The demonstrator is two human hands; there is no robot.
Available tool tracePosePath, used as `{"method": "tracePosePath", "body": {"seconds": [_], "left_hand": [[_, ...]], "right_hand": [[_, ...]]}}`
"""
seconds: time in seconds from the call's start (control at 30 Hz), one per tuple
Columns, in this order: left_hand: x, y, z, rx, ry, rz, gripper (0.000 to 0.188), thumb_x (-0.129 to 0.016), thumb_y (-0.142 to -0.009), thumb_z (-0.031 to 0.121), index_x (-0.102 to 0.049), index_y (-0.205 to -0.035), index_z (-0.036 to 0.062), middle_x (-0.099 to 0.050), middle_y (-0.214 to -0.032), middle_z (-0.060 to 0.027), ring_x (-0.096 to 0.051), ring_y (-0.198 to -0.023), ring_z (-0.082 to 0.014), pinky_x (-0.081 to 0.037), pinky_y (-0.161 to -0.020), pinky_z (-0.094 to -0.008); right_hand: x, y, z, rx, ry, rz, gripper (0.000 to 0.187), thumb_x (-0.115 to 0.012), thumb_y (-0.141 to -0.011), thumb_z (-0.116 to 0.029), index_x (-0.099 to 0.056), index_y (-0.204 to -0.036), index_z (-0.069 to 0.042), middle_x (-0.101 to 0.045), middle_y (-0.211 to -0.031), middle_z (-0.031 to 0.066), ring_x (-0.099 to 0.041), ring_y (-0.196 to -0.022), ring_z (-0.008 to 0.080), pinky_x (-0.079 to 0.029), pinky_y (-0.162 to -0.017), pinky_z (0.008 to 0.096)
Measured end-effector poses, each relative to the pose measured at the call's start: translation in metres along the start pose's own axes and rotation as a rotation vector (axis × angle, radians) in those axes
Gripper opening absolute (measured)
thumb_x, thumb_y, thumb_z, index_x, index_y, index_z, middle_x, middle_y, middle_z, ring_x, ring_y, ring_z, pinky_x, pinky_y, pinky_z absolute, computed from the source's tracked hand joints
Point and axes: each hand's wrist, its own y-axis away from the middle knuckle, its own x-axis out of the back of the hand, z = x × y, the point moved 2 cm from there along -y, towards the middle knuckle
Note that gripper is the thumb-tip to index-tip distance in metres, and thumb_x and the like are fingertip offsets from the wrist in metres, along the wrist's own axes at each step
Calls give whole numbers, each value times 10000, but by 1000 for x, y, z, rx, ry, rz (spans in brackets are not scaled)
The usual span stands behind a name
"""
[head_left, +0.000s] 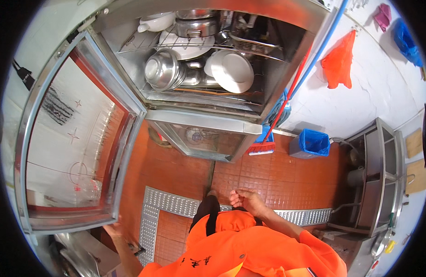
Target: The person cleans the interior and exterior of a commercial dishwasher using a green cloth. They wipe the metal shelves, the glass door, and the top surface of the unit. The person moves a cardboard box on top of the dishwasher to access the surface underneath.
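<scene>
Cabinet (293, 44) is open, steel bowls (163, 70) and white plates (231, 70) racked inside. Left hand (113, 227) grips the door (74, 138) edge, right hand (246, 199) loosely curled, empty.

- Cabinet (208, 121): bare silver steel; door (74, 138) glazed, red-trimmed inside its frame.
- Upper shelf: white plates (231, 70), shiny steel bowls (163, 70).
- Floor (277, 177): orange-red square tiles; drain grate (169, 203) grey, dotted.
- Bin (310, 144): grey, blue liner.
- Wall: white; orange bag (340, 62), blue bag (406, 41), magenta cloth (383, 16).
- Shirt (250, 251): bright orange.
</scene>
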Motion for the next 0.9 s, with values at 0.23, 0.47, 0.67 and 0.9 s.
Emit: {"method": "tracePosePath", "body": {"seconds": [0.23, 0.47, 0.67, 0.9], "left_hand": [[-56, 82, -101, 173, 35, -14, 493, -599, -892, 412, -562, -1215, 41, -570, -1196, -127, -519, -1091, -319, -450, -905, -511], [-123, 113, -153, 281, 23, -245, 363, -625, -850, 412, -630, -1014, 89, -649, -969, -98, -614, -866, -328, -515, -749, -521], [-97, 86, -157, 315, 86, -394, 354, -607, -848, 421, -643, -1002, 104, -649, -1009, -101, -605, -950, -319, -508, -796, -517], [-24, 73, -119, 162, 207, -280, 313, -602, -848, 379, -644, -1009, 114, -633, -1096, -98, -571, -1061, -331, -483, -905, -535]], "right_hand": [[62, 70, 16, 11, -66, 18, 249, -507, -963, -131, -610, -1068, 71, -670, -903, 145, -654, -799, 239, -533, -721, 327], [111, 115, 22, 120, 44, 161, 239, -512, -967, -128, -626, -1081, 48, -687, -930, 141, -656, -795, 212, -525, -725, 312], [100, 97, -13, 543, 739, 229, 290, -539, -950, -144, -620, -1175, 21, -698, -1034, 130, -658, -962, 250, -503, -853, 326], [-6, 7, -118, 1201, 1554, 206, 459, -569, -883, -99, -486, -1324, -2, -468, -1398, 187, -389, -1341, 373, -336, -1090, 462]]}}
